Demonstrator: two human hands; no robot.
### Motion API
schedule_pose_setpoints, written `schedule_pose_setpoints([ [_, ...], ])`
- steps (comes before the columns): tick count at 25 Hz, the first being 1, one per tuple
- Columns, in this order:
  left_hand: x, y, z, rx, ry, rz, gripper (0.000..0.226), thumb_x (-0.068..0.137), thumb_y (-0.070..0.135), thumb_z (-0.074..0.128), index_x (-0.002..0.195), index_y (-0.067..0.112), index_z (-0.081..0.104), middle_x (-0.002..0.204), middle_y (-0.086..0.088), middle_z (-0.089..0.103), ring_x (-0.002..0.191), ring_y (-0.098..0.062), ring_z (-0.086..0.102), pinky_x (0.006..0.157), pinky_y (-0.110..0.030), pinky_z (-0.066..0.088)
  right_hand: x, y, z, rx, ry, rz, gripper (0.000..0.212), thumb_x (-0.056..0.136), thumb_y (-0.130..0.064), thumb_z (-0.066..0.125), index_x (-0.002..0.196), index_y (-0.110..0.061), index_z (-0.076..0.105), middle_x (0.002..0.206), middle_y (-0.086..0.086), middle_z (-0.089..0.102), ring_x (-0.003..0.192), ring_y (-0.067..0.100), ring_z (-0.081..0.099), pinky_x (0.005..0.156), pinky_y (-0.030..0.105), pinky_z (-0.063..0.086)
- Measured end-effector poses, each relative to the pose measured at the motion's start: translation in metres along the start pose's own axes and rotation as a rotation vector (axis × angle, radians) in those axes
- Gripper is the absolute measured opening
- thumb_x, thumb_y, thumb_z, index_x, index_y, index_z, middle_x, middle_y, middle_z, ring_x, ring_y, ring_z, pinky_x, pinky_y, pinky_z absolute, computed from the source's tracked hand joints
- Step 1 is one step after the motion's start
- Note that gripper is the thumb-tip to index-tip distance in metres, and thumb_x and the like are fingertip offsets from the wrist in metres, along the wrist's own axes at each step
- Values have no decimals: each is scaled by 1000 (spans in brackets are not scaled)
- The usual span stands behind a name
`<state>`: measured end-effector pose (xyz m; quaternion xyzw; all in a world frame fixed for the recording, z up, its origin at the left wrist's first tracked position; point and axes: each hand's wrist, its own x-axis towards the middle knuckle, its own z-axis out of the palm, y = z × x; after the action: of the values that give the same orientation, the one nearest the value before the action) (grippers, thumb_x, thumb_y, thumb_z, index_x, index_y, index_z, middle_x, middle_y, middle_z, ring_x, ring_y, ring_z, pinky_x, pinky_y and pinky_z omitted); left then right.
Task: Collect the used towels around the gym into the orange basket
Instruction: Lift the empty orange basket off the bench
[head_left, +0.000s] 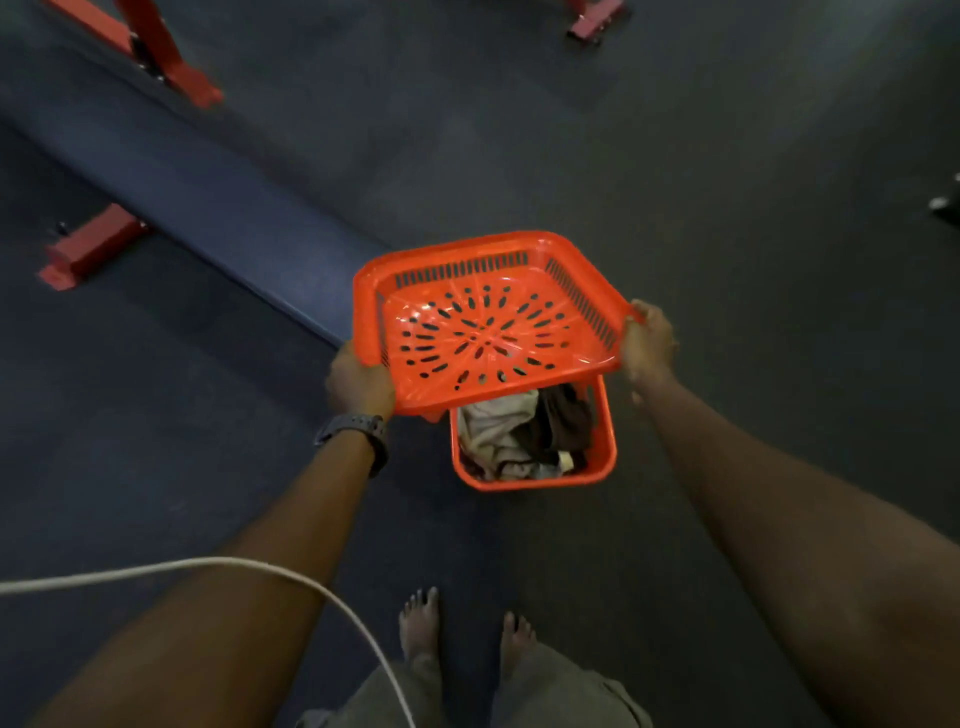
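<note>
A gym floor, seen from above: dark rubber-type flooring (675, 156) covers the whole frame. A long padded bench (197, 208) in navy upholstery runs from the upper left toward the centre, carried on red-painted steel feet (83, 254). More red steel framing (166, 57) stands at the upper left, and another red equipment foot (592, 21) shows at the top edge.

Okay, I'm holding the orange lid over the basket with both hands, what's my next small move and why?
Probably lower the lid onto the orange basket and seat it. The left hand and right hand grip its opposite edges, it hangs tilted above the basket's far side, and the towels already lie inside, below the rim.
</note>
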<state>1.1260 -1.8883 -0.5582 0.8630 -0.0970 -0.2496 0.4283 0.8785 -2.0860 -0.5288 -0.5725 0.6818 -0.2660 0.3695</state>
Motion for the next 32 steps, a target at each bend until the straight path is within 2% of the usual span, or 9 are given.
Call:
schedule_pose_setpoints([
  [3, -36, -4, 3, -107, -75, -84, 41, 91, 33, 52, 115, 4, 67, 121, -22, 67, 114, -39, 61, 86, -37, 45, -19, 26, -41, 150, 22, 58, 29, 100, -38, 50, 103, -17, 70, 94, 2, 65, 92, 18, 58, 79, 30, 42],
  [8, -96, 2, 2, -318, -105, -86, 88, 82, 76, 50, 134, 5, 50, 135, -18, 58, 121, -32, 57, 93, -37, 43, -39, 70, -93, 287, 16, 94, 47, 79, -73, 50, 88, -28, 58, 90, -5, 65, 98, 24, 66, 90, 44, 51],
  [13, -151, -2, 12, -315, -334, 174, 132, 54, 62, 82, 154, 14, 10, 151, -14, 40, 128, -22, 52, 101, -32, 45, -50, 104, -145, 515, -83, 102, 56, 57, -64, 64, 97, -24, 60, 102, -8, 65, 95, 5, 59, 86, 30, 43],
  [16, -166, -7, 24, -170, -338, 328, 141, 40, 59, 95, 149, 16, 15, 147, -10, 45, 126, -22, 57, 104, -41, 51, -55, 111, -167, 584, -143, 96, 53, 53, -55, 69, 94, -25, 55, 91, -11, 59, 83, 0, 54, 73, 25, 37],
  [20, -175, 6, 38, -142, -194, 273, 122, 43, 55, 96, 138, 17, 32, 130, 0, 54, 113, -20, 61, 97, -39, 52, -45, 102, -184, 478, -118, -11, 47, 82, -53, 75, 108, -20, 52, 96, -8, 58, 79, -2, 52, 74, 17, 41],
  [23, -167, 14, 53, -255, -109, 157, 110, 46, 65, 91, 134, 23, 42, 128, -1, 60, 107, -18, 63, 95, -37, 53, -26, 92, -177, 411, -147, -96, 35, 91, -43, 70, 112, -20, 53, 108, -5, 63, 86, -4, 57, 75, 9, 42],
  [26, -135, 10, 76, -271, -154, 161, 111, 45, 69, 90, 138, 27, 44, 131, 3, 59, 112, -15, 63, 98, -44, 55, 2, 97, -151, 293, -241, -115, 54, 78, -46, 79, 124, -32, 54, 130, -3, 61, 110, 4, 61, 92, 20, 50],
  [29, -82, -1, 115, -71, -247, 138, 151, 32, 81, 84, 157, 29, 18, 152, -7, 39, 137, -28, 47, 109, -53, 44, 49, 120, -105, 135, -252, -107, 84, 62, -60, 87, 136, -44, 49, 143, -3, 53, 124, 11, 58, 105, 40, 52],
  [32, -26, -19, 161, -9, -318, 39, 165, 29, 86, 81, 159, 27, -3, 162, -8, 30, 146, -31, 36, 115, -56, 37, 94, 140, -55, 16, -297, -72, 100, 65, -60, 83, 151, -37, 37, 153, 1, 45, 133, 17, 52, 110, 46, 47],
])
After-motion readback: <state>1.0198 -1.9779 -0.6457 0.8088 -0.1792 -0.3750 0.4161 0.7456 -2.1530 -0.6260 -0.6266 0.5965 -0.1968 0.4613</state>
